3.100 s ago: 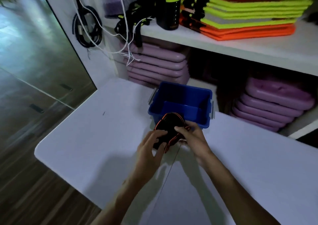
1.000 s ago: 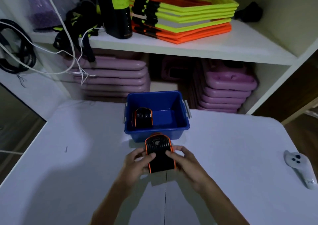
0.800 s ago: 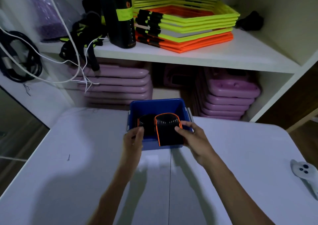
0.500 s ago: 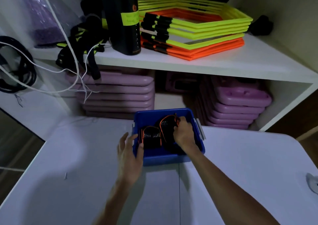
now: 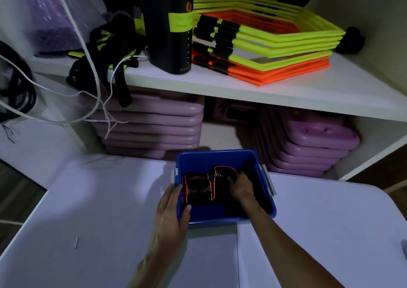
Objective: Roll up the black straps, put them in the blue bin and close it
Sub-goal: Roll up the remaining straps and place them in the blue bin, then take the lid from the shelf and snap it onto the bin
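Right hand (image 5: 241, 189) inside blue bin (image 5: 222, 159), grip pinching second rolled strap (image 5: 224, 173) beside first roll (image 5: 199, 191); left hand (image 5: 170, 218), grip spread, braces bin's near-left corner.

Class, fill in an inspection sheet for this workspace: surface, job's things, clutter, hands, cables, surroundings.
Surface: white table, bare around the bin.
Job's things: open blue plastic bin; rolled black strap with orange edging inside at left; second rolled strap beside it; no lid seen.
Clutter: nothing seen.
Hands: left hand on the bin's left wall; right hand inside, grip on the second strap.
Cables: white cords hanging from the shelf.
Surroundings: stacked lilac pads; yellow and orange hexagon frames.
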{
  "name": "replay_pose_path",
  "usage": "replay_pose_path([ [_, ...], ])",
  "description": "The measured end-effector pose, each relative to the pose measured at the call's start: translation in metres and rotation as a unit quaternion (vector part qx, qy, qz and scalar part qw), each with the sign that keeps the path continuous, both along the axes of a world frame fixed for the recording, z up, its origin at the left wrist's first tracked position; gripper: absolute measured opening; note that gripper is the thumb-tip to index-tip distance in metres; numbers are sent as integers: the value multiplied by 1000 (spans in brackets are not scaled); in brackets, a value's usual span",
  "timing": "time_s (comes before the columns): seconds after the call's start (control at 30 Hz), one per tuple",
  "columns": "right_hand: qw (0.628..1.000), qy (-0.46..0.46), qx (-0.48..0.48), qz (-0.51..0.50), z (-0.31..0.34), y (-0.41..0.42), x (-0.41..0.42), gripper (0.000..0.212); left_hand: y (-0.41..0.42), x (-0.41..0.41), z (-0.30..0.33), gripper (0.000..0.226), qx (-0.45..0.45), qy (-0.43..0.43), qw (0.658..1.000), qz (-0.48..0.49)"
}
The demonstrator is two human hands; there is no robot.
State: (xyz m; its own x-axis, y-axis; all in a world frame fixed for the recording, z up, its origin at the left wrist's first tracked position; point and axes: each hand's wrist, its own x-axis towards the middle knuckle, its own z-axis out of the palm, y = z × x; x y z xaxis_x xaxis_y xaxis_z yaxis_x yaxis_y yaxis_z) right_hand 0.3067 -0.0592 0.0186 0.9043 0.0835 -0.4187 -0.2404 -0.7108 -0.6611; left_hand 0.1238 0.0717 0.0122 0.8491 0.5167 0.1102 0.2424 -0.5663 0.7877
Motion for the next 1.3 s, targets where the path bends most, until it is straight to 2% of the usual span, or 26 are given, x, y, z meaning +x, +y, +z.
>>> replay_pose_path([
  [0.2,997,-51,47,37,24,-18,-6,36,-13,16,23,64,62,-6,998,13],
  [0.37,986,-107,103,76,71,-48,-15,37,-40,29,46,60,71,-15,997,1],
  [0.5,980,-141,124,58,127,-91,-18,46,-68,46,87,58,107,-37,993,-27],
  [0.6,964,-234,110,56,187,-128,-8,44,-97,79,156,67,134,-114,982,-75],
  [0.7,940,-320,113,32,279,-164,6,43,-135,125,256,61,175,-211,954,-122],
  [0.83,877,-467,112,14,423,-211,11,41,-187,169,414,54,197,-354,900,-159],
  [0.97,822,-558,104,-49,544,-246,11,45,-219,194,545,45,206,-452,851,-168],
  [1.03,795,-594,101,-70,590,-259,16,37,-228,207,593,42,209,-471,841,-166],
  [1.17,740,-657,41,-139,657,-273,44,26,-233,234,655,38,247,-444,848,-150],
  [1.23,737,-653,-6,-176,678,-277,69,29,-232,243,673,38,272,-423,852,-149],
  [1.3,760,-614,-76,-199,693,-279,92,33,-230,248,683,38,299,-406,851,-148],
])
